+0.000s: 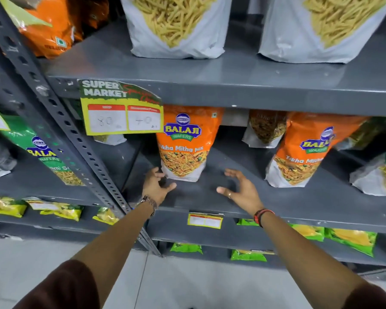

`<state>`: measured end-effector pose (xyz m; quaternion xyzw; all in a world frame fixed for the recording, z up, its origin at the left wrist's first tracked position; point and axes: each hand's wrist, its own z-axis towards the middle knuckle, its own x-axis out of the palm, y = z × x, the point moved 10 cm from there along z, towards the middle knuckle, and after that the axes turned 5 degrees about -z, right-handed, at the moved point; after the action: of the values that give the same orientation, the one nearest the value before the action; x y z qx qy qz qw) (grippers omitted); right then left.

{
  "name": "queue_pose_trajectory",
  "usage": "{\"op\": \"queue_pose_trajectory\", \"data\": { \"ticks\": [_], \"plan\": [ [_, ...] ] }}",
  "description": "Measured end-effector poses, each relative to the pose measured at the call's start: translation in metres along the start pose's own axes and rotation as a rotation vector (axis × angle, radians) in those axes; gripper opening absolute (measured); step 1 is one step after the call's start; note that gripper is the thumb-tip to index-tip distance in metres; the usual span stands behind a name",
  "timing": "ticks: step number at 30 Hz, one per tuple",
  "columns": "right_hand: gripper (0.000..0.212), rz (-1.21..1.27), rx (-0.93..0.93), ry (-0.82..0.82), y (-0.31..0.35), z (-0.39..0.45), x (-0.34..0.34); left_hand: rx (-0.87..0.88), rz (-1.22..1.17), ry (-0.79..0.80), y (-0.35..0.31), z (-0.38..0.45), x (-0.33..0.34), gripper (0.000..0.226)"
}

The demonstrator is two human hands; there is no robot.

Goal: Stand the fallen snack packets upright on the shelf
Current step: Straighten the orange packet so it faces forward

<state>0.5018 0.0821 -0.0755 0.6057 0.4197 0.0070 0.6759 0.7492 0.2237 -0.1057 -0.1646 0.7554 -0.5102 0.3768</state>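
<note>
Snack packets, like the orange one (183, 143) standing in the middle of the shelf (210, 197), look upright now, with the left hand (156, 186) and right hand (239, 190) open, holding nothing, so little seems left.

place: shop | evidence: grey metal shelves (210, 85) stocked with snack packets (184, 141) | "SUPER MARKET" price tag (120, 108), frame upper left, two handwritten prices

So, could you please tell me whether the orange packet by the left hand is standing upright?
Upright: the orange packet stands on its base, logo on top.
</note>
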Motion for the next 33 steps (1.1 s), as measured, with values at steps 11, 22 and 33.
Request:
{"op": "queue_pose_trajectory", "data": {
  "ticks": [11,22,33],
  "plan": [
    [0.028,-0.008,0.113,-0.278,-0.135,-0.059,-0.19,0.261,0.099,-0.067,-0.067,-0.09,0.129,0.032],
    [0.106,0.133,0.08,-0.042,-0.137,0.022,-0.229,0.173,-0.16,0.333,-0.173,-0.094,0.286,0.106],
    [0.082,0.114,0.125,-0.167,-0.118,0.019,-0.209,0.201,-0.162,0.296,-0.178,-0.06,0.264,0.065]
  ]
}}
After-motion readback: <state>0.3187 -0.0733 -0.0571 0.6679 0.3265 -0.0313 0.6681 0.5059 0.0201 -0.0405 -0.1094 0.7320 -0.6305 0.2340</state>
